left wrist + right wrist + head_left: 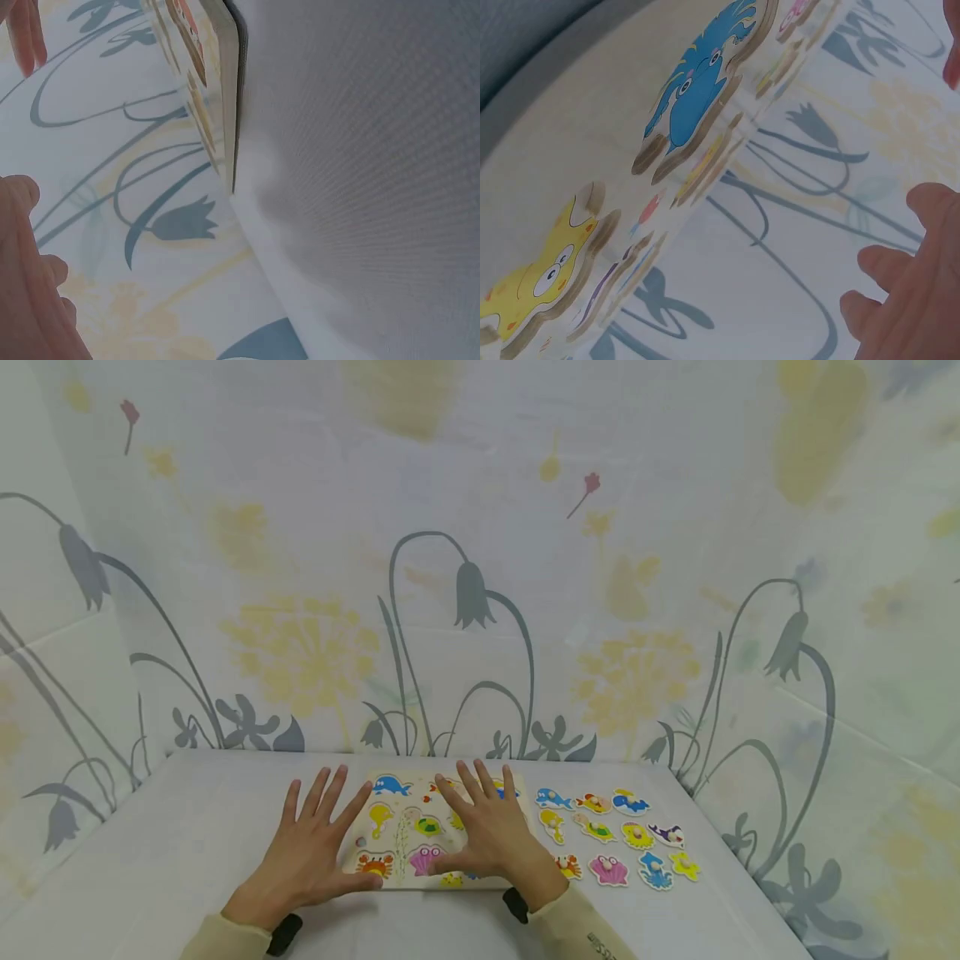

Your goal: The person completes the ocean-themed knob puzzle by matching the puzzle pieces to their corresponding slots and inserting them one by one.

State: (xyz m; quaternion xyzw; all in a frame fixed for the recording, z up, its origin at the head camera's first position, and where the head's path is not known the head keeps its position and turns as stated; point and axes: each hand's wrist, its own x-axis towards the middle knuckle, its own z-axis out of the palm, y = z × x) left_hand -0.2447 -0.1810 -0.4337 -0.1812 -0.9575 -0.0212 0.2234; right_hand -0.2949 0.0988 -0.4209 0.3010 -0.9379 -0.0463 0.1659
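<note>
A wooden peg-puzzle board (408,802) with printed sea animals lies on the table, its pink shell picture (426,860) and green turtle picture (427,826) showing between the hands. Fingers spread and straight, my left hand (303,852) is over the board's left edge and holds nothing. My right hand (498,839), likewise spread, covers much of the board's right half in the head view. Beneath it, the right wrist view shows recesses with a blue octopus picture (697,94) and a yellow starfish picture (544,274). The board's side edge (229,97) appears in the left wrist view.
Right of the board lie several loose knobbed pieces, among them a whale (553,798), a turtle (596,828), a shell (608,870), an octopus (656,871) and a starfish (685,865). A flower-printed curtain (465,677) rises behind the white tabletop (217,827).
</note>
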